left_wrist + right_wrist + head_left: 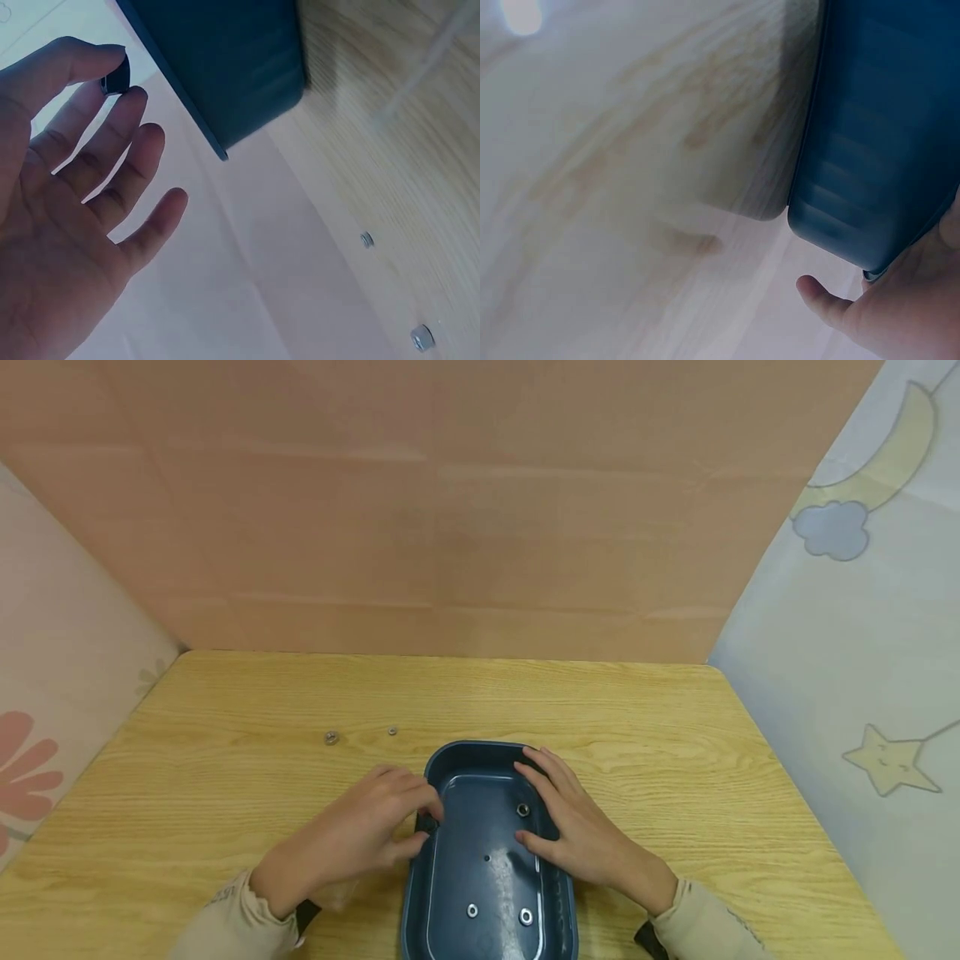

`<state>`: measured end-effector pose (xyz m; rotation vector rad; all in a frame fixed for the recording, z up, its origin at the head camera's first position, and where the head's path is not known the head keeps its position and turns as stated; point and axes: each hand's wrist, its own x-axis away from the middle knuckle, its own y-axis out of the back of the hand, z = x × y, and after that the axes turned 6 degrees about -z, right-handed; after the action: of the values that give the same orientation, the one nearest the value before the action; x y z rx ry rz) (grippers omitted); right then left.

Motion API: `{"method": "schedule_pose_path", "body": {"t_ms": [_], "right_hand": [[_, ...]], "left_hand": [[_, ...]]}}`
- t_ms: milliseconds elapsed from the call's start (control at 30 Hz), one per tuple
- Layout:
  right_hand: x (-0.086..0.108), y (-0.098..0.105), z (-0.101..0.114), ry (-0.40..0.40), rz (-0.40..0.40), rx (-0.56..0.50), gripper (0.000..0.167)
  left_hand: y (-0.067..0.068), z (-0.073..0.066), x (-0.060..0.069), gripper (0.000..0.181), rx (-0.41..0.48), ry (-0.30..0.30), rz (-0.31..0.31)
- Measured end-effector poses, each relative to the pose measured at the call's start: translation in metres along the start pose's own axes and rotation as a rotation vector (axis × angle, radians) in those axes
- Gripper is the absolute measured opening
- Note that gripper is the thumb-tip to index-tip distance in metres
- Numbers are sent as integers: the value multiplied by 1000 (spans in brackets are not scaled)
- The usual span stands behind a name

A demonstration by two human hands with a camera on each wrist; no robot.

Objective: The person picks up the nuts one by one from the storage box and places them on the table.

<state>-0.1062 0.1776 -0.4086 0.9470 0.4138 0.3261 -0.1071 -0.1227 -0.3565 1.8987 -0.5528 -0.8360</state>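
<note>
My left hand (378, 822) pinches a small black piece (116, 77), possibly a nut, between thumb and fingertips at the left rim of a dark blue tray (408, 893). In the left wrist view its other fingers are spread. My right hand (581, 831) rests over the tray's right rim, fingers fairly straight and thumb inside. The right wrist view shows the little finger (821, 300) sticking out beside the tray's outer wall (855, 180). Inside the tray lie metal nuts: one near the right hand (522, 810), two nearer me (472, 910), (526, 916), plus a tiny dark spot.
On the wooden table (247, 760), beyond the tray to the left, lie a larger metal nut (332, 737) and a smaller one (392, 731). A brown panel (435, 527) stands along the far edge, with patterned panels at both sides.
</note>
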Motion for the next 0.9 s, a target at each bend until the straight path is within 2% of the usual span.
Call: {"method": "schedule_pose_path", "body": {"t_ms": [367,900], "right_hand": [[0,-1,-1,21,-17,8,79],[0,-1,-1,3,-6,-5,78]], "left_hand": [[2,13,4,24,-20,37,-85],[-1,37,12,28,60,79,-218]]}}
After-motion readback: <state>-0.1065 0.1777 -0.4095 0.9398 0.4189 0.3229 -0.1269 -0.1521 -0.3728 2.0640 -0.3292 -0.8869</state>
